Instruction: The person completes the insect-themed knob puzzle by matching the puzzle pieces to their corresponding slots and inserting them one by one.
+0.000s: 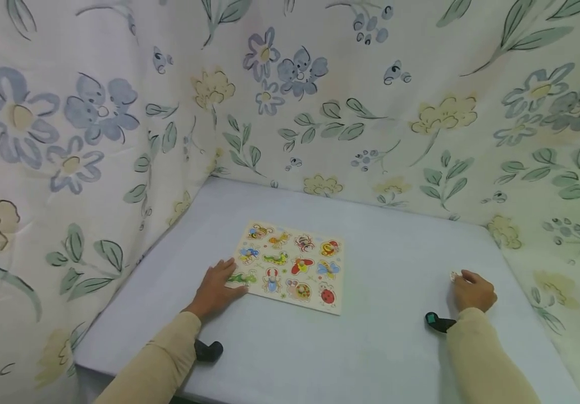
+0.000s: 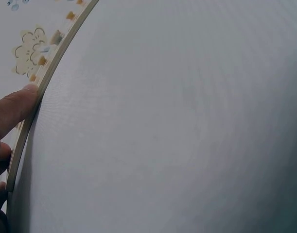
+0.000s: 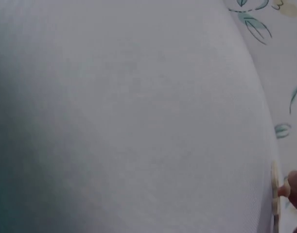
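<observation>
A wooden peg puzzle board [image 1: 290, 298] with several colourful insect pictures lies flat on the white table, left of centre. At its near left corner rests my left hand [image 1: 217, 287], fingers extended along the left side and thumb by the front edge. The left wrist view shows the thumb [image 2: 17, 108] against the board's edge [image 2: 51, 73], with small knobs standing up behind it. Far to the right, my right hand [image 1: 474, 290] pinches a small puzzle piece [image 1: 453, 275]. In the right wrist view that piece [image 3: 275, 182] appears edge-on, its knob between the fingertips; its picture is hidden there.
White cloth covers the table [image 1: 370, 348]. A floral curtain [image 1: 350, 118] hangs along the back and both sides, close to the table edges. Black wrist straps [image 1: 210, 351] are worn on both forearms.
</observation>
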Available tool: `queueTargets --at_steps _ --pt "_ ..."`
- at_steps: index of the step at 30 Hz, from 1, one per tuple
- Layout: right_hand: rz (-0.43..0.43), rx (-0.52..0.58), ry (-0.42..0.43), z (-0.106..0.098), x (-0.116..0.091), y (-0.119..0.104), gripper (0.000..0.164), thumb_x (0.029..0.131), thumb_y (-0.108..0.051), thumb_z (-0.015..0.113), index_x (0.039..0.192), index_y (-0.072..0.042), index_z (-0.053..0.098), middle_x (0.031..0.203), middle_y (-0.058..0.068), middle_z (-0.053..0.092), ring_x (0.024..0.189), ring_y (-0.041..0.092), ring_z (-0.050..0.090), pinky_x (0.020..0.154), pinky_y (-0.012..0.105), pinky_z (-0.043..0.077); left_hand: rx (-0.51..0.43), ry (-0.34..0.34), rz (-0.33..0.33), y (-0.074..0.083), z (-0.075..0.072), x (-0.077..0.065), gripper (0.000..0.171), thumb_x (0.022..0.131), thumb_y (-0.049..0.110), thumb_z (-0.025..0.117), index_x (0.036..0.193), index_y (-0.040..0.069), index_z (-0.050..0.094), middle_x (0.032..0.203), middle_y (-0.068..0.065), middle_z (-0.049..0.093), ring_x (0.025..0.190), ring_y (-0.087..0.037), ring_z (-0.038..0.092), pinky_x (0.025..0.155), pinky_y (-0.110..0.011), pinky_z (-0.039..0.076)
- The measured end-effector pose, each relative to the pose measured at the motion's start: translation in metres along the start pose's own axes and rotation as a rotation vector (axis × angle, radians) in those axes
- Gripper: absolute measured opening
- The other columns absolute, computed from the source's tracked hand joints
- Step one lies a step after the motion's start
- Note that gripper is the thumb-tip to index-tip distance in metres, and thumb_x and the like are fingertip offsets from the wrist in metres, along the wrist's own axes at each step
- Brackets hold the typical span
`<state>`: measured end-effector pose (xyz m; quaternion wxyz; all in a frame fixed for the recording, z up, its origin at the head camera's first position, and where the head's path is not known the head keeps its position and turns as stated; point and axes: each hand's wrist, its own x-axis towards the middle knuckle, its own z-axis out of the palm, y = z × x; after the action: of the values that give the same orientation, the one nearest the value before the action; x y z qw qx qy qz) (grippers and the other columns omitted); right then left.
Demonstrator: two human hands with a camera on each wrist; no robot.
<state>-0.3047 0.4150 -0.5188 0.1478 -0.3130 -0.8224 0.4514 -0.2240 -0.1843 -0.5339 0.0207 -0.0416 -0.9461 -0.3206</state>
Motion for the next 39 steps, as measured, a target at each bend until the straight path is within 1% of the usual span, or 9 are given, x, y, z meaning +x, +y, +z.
queueTargets --at_steps 10,17,23,26,29,32,33,36,39 --pt "-0.015 -0.036 0.04 0.002 0.004 0.005 0.035 0.093 -0.016 0.053 0.119 0.004 0.064 0.118 0.024 0.057 0.116 0.041 0.036 0.09 0.051 0.031 0.006 -0.001 -0.004 0.002 -0.001 -0.002 0.08 0.083 0.039 0.074 0.141 -0.007 0.042 0.151 -0.017 0.034 0.141 -0.038 0.02 0.116 -0.049 0.005" --pt "-0.044 0.006 0.115 0.0 0.003 0.007 0.033 0.093 -0.018 0.053 0.113 0.004 0.068 0.117 0.021 0.062 0.121 0.038 0.041 0.098 0.049 0.031 0.012 0.0 -0.007 0.001 0.002 -0.002 0.08 0.083 0.04 0.074 0.14 -0.007 0.043 0.151 -0.016 0.034 0.141 -0.038 0.02 0.116 -0.049 0.005" --pt "-0.155 0.078 0.24 -0.005 -0.002 -0.015 0.03 0.089 -0.019 0.06 0.106 0.002 0.072 0.112 0.018 0.066 0.115 0.038 0.049 0.101 0.046 0.03 0.017 0.007 -0.008 0.0 0.003 -0.001 0.08 0.083 0.04 0.074 0.141 -0.006 0.043 0.151 -0.016 0.034 0.141 -0.037 0.02 0.116 -0.049 0.005" --pt "-0.203 0.11 0.301 -0.009 -0.009 -0.031 0.029 0.088 -0.022 0.062 0.103 0.0 0.074 0.107 0.013 0.069 0.113 0.033 0.053 0.101 0.036 0.034 0.019 0.006 -0.007 0.001 0.002 -0.001 0.08 0.084 0.04 0.074 0.141 -0.006 0.043 0.151 -0.016 0.034 0.141 -0.038 0.02 0.116 -0.049 0.005" --pt "-0.27 0.14 0.377 -0.014 -0.018 -0.048 0.027 0.086 -0.025 0.066 0.1 -0.005 0.076 0.095 0.004 0.073 0.084 0.019 0.062 0.077 0.021 0.041 0.017 0.007 -0.005 0.002 0.0 -0.002 0.08 0.084 0.04 0.073 0.141 -0.006 0.042 0.151 -0.016 0.034 0.141 -0.037 0.02 0.117 -0.048 0.005" --pt "-0.362 0.179 0.435 -0.018 -0.027 -0.064 0.023 0.084 -0.024 0.068 0.095 -0.007 0.078 0.085 -0.002 0.073 0.067 0.004 0.054 0.061 0.017 0.035 0.007 0.015 0.001 0.004 -0.001 -0.002 0.08 0.084 0.039 0.074 0.141 -0.007 0.043 0.151 -0.016 0.035 0.141 -0.038 0.02 0.116 -0.048 0.005" --pt "-0.382 0.191 0.436 -0.02 -0.031 -0.068 0.023 0.084 -0.025 0.069 0.096 -0.007 0.078 0.085 -0.004 0.072 0.067 0.0 0.051 0.062 0.016 0.035 0.007 0.017 0.003 0.004 -0.002 -0.003 0.079 0.083 0.039 0.074 0.14 -0.007 0.043 0.15 -0.017 0.035 0.141 -0.038 0.021 0.116 -0.049 0.006" --pt "-0.44 0.207 0.435 -0.025 -0.044 -0.081 0.023 0.086 -0.026 0.069 0.098 -0.008 0.078 0.093 -0.002 0.073 0.085 -0.003 0.054 0.075 0.018 0.036 0.009 0.016 0.004 0.005 -0.002 -0.004 0.08 0.083 0.039 0.074 0.14 -0.007 0.043 0.15 -0.017 0.035 0.141 -0.039 0.021 0.116 -0.049 0.006" --pt "-0.49 0.217 0.429 -0.03 -0.058 -0.095 0.023 0.087 -0.027 0.069 0.1 -0.011 0.077 0.099 -0.001 0.072 0.098 0.001 0.051 0.08 0.022 0.032 0.007 0.016 -0.002 0.005 -0.002 -0.004 0.08 0.083 0.039 0.074 0.141 -0.007 0.043 0.15 -0.016 0.035 0.141 -0.038 0.02 0.116 -0.049 0.006"
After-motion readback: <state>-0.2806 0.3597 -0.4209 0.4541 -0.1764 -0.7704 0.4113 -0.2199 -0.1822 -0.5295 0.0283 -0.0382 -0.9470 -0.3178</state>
